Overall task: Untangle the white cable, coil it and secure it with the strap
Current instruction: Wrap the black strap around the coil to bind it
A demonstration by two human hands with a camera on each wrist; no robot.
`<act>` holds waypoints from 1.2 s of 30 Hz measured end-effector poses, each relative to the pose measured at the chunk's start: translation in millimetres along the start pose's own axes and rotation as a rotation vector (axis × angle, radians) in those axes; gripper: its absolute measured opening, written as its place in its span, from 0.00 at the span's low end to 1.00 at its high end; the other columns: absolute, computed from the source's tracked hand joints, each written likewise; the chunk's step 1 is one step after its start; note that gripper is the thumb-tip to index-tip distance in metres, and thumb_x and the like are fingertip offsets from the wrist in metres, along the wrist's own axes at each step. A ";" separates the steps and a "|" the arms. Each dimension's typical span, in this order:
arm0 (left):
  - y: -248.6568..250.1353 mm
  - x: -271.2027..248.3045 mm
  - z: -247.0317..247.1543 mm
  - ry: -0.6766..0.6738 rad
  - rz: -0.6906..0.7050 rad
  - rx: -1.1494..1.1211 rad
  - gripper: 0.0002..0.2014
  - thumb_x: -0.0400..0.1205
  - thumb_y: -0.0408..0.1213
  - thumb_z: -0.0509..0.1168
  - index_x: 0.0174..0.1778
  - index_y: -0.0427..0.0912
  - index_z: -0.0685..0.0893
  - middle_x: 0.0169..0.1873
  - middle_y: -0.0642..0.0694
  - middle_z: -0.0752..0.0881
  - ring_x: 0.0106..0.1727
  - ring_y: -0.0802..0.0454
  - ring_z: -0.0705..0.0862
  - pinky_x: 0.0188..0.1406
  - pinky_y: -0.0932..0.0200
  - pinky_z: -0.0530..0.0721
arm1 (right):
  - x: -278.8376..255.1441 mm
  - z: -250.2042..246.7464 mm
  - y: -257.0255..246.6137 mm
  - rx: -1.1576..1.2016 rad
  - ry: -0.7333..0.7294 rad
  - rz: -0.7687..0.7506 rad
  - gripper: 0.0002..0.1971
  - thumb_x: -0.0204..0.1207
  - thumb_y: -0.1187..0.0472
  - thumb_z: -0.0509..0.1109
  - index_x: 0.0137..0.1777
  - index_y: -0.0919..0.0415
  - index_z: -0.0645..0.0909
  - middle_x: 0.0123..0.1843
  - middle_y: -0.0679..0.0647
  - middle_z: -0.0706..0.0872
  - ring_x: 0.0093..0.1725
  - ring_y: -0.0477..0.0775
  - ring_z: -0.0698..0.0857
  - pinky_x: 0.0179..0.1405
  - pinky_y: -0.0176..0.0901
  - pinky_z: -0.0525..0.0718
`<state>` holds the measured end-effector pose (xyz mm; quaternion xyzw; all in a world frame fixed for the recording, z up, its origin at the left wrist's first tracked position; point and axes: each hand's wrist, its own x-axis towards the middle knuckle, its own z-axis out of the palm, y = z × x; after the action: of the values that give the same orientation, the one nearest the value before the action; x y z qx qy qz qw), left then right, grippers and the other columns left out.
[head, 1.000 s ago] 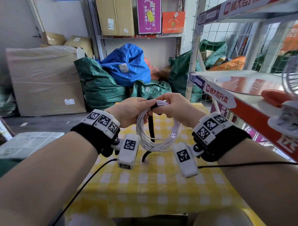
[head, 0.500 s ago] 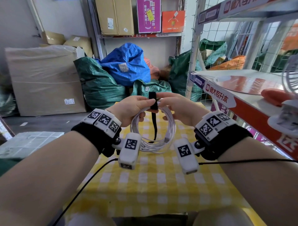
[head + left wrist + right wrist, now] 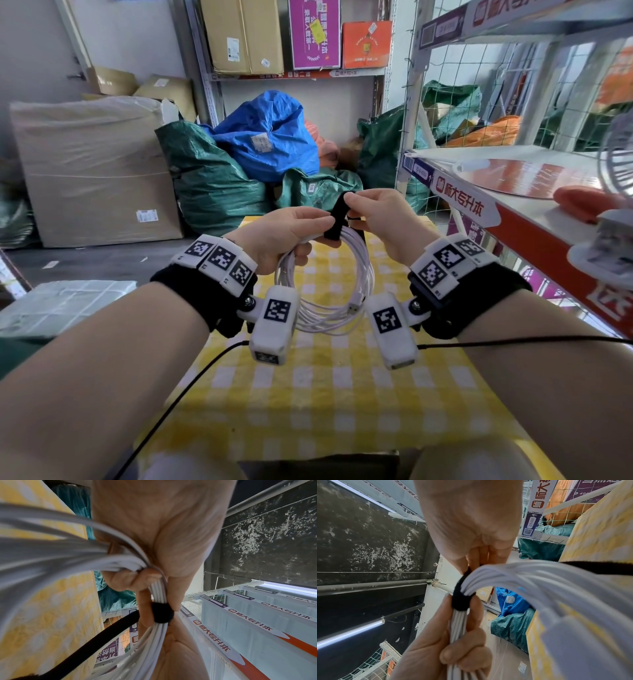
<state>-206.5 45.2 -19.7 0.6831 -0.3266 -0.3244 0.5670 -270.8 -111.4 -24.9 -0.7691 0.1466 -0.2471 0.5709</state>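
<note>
The white cable point(image 3: 329, 294) hangs as a round coil above the yellow checked table, its USB plug point(image 3: 356, 303) dangling inside the loop. My left hand point(image 3: 298, 233) grips the top of the coil, fingers curled round the bundled strands point(image 3: 156, 592). A black strap point(image 3: 337, 217) is wrapped round the bundle point(image 3: 162, 613) beside my left fingers, and its loose tail point(image 3: 102, 635) trails away. My right hand point(image 3: 371, 209) pinches the strap's upper end above the coil. In the right wrist view the strap point(image 3: 460, 599) rings the strands between both hands.
The checked tablecloth point(image 3: 308, 404) lies below the hands. A metal shelf point(image 3: 479, 209) with a red disc and a small fan point(image 3: 616, 212) stands close on the right. Green and blue sacks point(image 3: 267, 137) and a big carton point(image 3: 96, 171) lie beyond the table.
The strap hung down through the coil before; my right hand has since drawn its end up and over the top of the bundle. Both hands rose slightly with the coil.
</note>
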 end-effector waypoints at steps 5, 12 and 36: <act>1.9 -1.8 -2.6 -0.039 0.021 -0.114 0.07 0.77 0.39 0.67 0.49 0.45 0.81 0.32 0.45 0.87 0.18 0.59 0.65 0.16 0.68 0.69 | -1.3 1.1 3.2 -0.061 0.002 0.070 0.20 0.80 0.51 0.65 0.41 0.70 0.86 0.36 0.58 0.83 0.36 0.55 0.79 0.46 0.55 0.82; -0.7 -0.6 -7.3 -0.001 0.106 -0.138 0.11 0.77 0.27 0.67 0.53 0.42 0.79 0.34 0.42 0.76 0.17 0.58 0.64 0.18 0.65 0.63 | -13.6 -0.3 0.7 0.068 -0.192 0.263 0.14 0.81 0.55 0.65 0.45 0.67 0.84 0.37 0.58 0.89 0.38 0.55 0.84 0.40 0.45 0.84; 0.2 0.7 -11.0 0.105 0.040 -0.117 0.07 0.83 0.27 0.62 0.55 0.39 0.77 0.27 0.48 0.85 0.16 0.60 0.63 0.16 0.67 0.61 | -23.2 -0.4 -5.5 -0.147 -0.283 -0.117 0.17 0.68 0.76 0.71 0.53 0.59 0.76 0.35 0.56 0.87 0.31 0.53 0.81 0.36 0.46 0.82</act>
<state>-197.2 50.7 -17.9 0.6582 -0.2906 -0.2954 0.6285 -290.7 -98.3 -24.5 -0.8430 0.0375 -0.1576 0.5129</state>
